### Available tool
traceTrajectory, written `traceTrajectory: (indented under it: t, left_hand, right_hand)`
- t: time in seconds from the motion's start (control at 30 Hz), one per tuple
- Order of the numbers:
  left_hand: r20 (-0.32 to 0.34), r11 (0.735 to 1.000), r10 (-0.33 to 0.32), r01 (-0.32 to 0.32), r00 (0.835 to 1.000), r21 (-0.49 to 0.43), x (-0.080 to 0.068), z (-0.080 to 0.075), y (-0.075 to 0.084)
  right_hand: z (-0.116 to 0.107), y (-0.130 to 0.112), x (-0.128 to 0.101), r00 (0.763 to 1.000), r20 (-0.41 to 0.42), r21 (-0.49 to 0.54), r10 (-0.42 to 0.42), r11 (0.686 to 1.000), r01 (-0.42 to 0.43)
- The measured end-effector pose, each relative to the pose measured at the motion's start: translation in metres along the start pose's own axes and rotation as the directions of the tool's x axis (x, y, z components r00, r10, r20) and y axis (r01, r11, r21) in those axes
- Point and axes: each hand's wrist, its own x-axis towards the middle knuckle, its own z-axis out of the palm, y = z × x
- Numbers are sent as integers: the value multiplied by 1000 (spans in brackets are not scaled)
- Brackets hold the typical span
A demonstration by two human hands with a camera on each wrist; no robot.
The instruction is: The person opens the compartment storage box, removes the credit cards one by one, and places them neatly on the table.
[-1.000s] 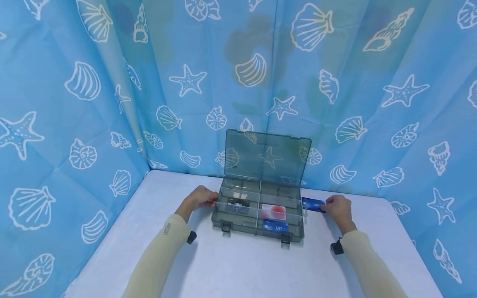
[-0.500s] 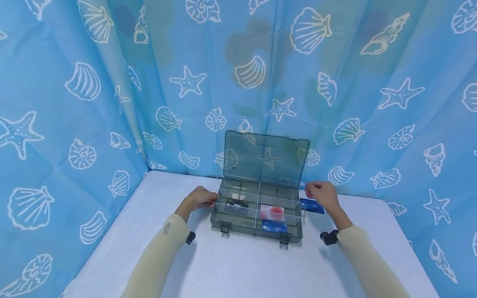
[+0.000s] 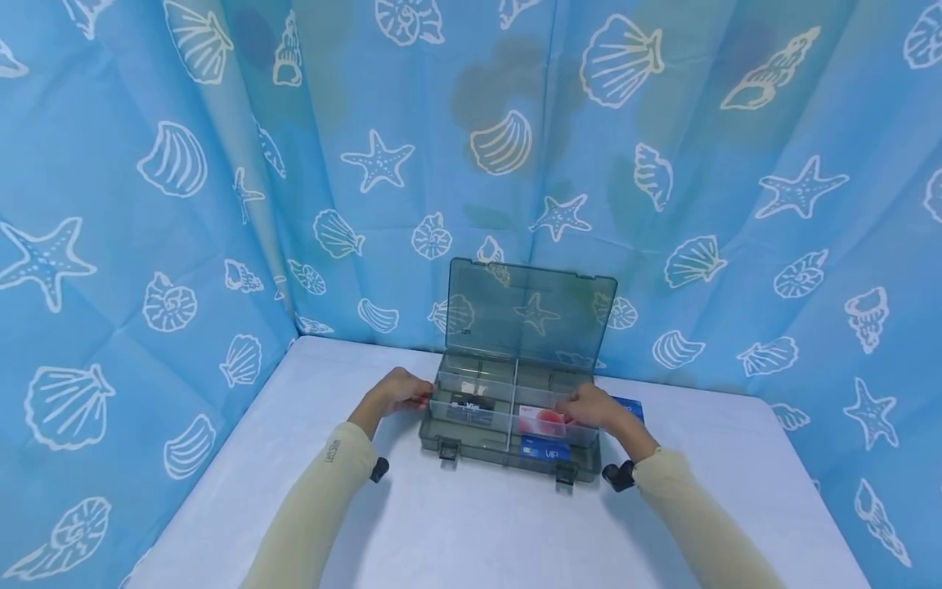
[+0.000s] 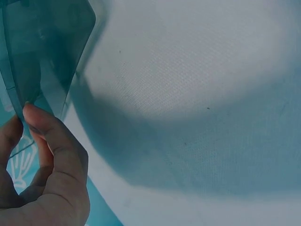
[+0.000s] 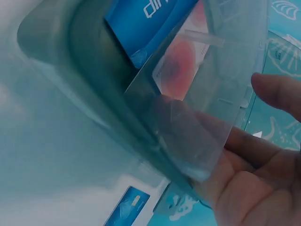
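One see-through grey box [image 3: 482, 454] sits on the white table [image 3: 456, 532], its single lid [image 3: 530, 307] raised at its back and two latches [image 3: 564, 474] along its front. Cards number four. A black card [image 3: 471, 406] lies in the left half of the box, middle row; a white-and-pink card [image 3: 536, 419] in the right half, middle row; a front blue card [image 3: 545, 449] in the right half, front row; an outer blue card [image 3: 630, 406] on the table just right of the box, partly hidden by a hand.

Two hands are at work. The left hand [image 3: 397, 388] pinches the left wall of the box between thumb and fingers. The right hand [image 3: 592, 407] reaches over the right side of the box, fingers extended to the white-and-pink card's edge, thumb held apart, gripping nothing.

As for writing, the black card reads "Vip" and the front blue card "VIP"; the white-and-pink card's print is too small to read. Lettering on the left sleeve [image 3: 324, 483], left of the box, is unclear.
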Motion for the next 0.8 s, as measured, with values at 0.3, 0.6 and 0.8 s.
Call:
traceTrajectory:
  t: [0.3,0.6,0.8]
  left_hand:
    - [16,1000,-1,1,1000,-20,-1,-2,0]
    - [11,999,-9,9,1000,-30,-1,-5,0]
    - [20,999,-8,8,1000,-34,0,-3,-3]
  right_hand:
    - [6,-7,-2,998,-30,119,57,991,-53]
    - [12,-6,2,997,42,373,62,925,-73]
    - [13,-8,0,997,52,322,52,944,-67]
